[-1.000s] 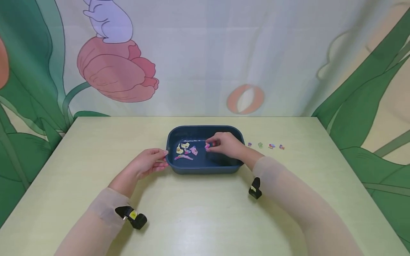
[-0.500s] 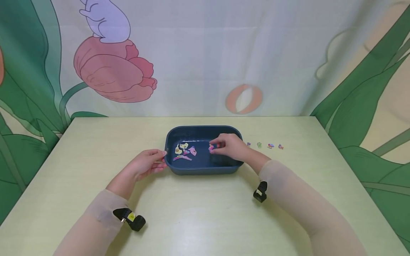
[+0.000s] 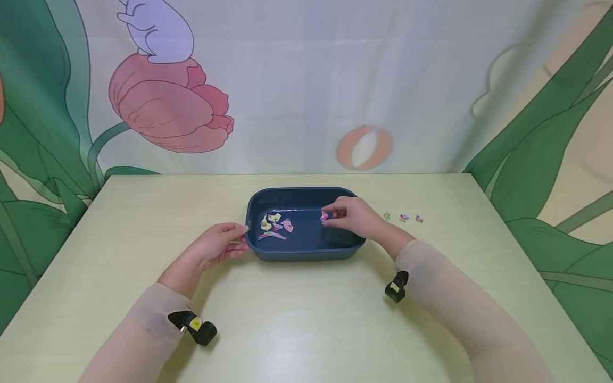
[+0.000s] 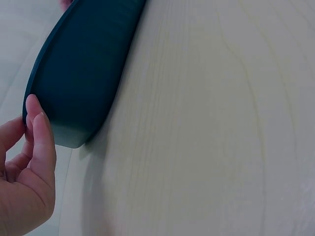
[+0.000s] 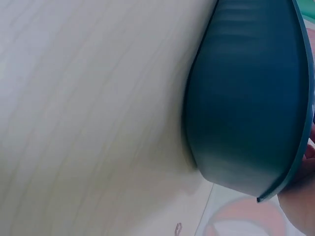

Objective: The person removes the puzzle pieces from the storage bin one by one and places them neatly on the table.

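Note:
A dark blue rectangular basin [image 3: 306,255] stands on the table. My left hand [image 3: 221,244] pinches its left rim between thumb and fingers; in the left wrist view the left hand [image 4: 32,172] grips the basin's edge [image 4: 74,73]. My right hand [image 3: 356,217] reaches over the right rim and pinches a small pink, multicoloured piece [image 3: 324,216] above the basin floor; its exact kind is too small to tell. Several flat, colourful cut-out pieces [image 3: 272,234] lie at the basin's left end. In the right wrist view the basin wall [image 5: 246,98] hides most of the right hand [image 5: 299,206].
Right of the basin, a green piece [image 3: 387,216], a blue-and-pink piece [image 3: 404,218] and a purple-and-red piece [image 3: 419,218] lie in a row on the pale wooden table [image 3: 297,319]. A printed curtain [image 3: 287,96] hangs behind the table's far edge.
My right hand has moved right over the basin with the pink piece. A small purple piece just right of the basin is now out of sight near that hand. The left hand keeps its hold.

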A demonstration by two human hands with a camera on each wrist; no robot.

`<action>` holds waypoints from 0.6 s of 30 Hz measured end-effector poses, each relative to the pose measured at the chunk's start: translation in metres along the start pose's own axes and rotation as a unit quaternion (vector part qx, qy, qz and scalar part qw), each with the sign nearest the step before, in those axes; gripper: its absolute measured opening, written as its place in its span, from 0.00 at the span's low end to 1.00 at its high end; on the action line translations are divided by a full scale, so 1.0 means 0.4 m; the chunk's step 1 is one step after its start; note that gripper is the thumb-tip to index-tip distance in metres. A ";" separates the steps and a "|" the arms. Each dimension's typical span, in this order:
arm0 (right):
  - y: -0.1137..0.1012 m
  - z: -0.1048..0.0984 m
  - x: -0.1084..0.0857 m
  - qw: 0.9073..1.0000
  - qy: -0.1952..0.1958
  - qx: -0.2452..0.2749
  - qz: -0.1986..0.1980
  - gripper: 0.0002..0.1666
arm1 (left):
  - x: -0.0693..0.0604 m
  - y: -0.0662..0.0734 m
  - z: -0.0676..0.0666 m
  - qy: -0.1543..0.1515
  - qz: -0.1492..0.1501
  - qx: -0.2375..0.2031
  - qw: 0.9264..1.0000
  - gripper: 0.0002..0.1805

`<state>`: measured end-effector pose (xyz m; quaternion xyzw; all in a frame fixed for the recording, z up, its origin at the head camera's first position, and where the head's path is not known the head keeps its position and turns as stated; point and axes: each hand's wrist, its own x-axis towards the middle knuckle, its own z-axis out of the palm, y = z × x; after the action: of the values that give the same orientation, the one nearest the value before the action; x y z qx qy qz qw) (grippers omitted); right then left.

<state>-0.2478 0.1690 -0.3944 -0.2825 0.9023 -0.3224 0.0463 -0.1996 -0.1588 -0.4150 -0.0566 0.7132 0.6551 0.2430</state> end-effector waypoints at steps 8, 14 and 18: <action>0.004 -0.009 -0.012 1.000 0.003 -0.002 0.009 0.18 | -0.001 0.001 -0.001 0.002 -0.002 0.004 1.000 0.21; 0.013 -0.022 -0.020 1.000 0.009 -0.006 0.005 0.18 | -0.001 0.001 0.001 0.001 0.006 -0.006 1.000 0.19; 0.017 -0.035 -0.029 1.000 0.010 -0.008 0.003 0.18 | 0.001 0.000 0.001 0.001 0.006 -0.011 1.000 0.19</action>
<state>-0.2450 0.1874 -0.3885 -0.2771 0.9059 -0.3183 0.0357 -0.2000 -0.1582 -0.4151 -0.0555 0.7067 0.6642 0.2373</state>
